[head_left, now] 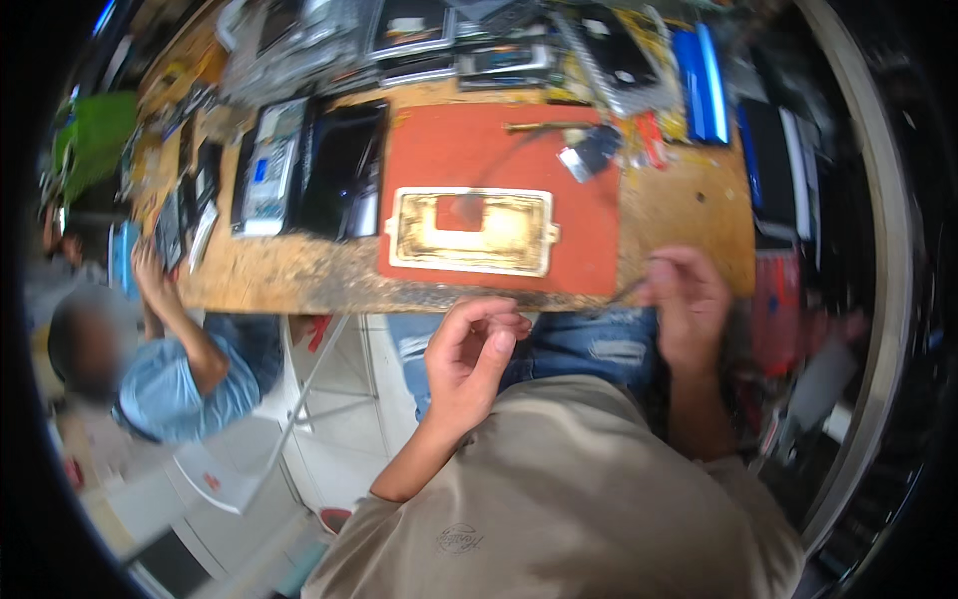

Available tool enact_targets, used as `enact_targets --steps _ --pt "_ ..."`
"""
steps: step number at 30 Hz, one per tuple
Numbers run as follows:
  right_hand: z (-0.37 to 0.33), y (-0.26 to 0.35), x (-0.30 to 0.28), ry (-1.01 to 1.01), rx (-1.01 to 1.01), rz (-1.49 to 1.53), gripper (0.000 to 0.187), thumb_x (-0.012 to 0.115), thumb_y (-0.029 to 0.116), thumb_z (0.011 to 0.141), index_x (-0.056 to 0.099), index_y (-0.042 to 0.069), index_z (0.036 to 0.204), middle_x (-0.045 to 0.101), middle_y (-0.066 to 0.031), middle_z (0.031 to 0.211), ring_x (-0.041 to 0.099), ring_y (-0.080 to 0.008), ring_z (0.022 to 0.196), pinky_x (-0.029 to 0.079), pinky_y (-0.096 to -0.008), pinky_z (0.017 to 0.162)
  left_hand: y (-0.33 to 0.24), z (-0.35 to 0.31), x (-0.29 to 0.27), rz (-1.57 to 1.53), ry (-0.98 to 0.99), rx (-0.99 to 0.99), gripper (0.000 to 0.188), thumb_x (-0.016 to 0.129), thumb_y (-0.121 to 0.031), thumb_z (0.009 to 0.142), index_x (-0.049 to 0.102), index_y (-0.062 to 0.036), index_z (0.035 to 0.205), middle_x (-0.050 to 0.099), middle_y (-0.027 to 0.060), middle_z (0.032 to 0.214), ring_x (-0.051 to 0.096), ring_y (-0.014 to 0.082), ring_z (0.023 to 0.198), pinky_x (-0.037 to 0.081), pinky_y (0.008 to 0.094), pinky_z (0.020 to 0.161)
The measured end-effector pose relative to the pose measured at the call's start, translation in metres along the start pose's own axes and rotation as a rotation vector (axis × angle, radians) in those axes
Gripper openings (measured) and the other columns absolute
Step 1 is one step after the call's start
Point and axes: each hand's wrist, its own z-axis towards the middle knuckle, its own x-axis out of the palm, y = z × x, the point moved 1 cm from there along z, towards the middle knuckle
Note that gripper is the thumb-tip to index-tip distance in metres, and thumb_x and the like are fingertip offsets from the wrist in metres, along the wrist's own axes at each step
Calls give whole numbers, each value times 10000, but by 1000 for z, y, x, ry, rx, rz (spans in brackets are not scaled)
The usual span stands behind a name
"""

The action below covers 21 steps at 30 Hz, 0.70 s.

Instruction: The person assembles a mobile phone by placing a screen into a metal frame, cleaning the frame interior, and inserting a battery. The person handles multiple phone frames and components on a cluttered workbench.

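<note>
Head view: our left hand hovers curled and empty before the wooden bench, fingertips pinched. Our right hand pinches a thin dark tool at the bench edge, just right of the red mat bearing a worn white frame.

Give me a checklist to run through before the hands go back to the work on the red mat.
1. Left hand free: cannot tell, fingertips pinched, anything held too small to see.
2. Right hand has its tool: ok, a thin dark tool shows, blurred.
3. Pale metal frame flat on red mat: ok.
4. Mat free of clutter: not ok, small parts at its far right.
5. Co-worker's hand away from mat: ok.
</note>
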Motion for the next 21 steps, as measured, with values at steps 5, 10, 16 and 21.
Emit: enact_targets --steps 5,10,16,21 --pt "43 13 -7 135 -71 -302 121 638 56 1043 688 -28 1115 642 0 944 582 -55 768 476 -211 668 6 19 -36 459 -254 430 75 656 18 968 701 41 1024 682 108 883 668 207 821 526 316 757" --pt "75 5 48 367 25 -397 104 670 59 1018 702 -33 1055 619 3 884 559 -48 734 456 -235 625 -1 41 -92 580 -545 383 112 673 -8 966 709 20 1069 714 103 937 622 126 741 473 248 655" --pt "100 -4 79 397 -128 -726 40 735 33 941 737 -4 953 612 -1 795 520 -44 626 398 -229 551 -11 58 -97 794 -399 330 167 660 14 943 734 3 1092 745 84 945 619 147 739 468 263 634" --pt "98 -3 71 432 -51 -678 42 752 18 915 734 -10 940 610 8 795 498 -29 602 377 -221 531 -16 61 -101 876 -277 430 193 631 37 886 740 19 1044 764 134 939 657 254 811 496 339 712"
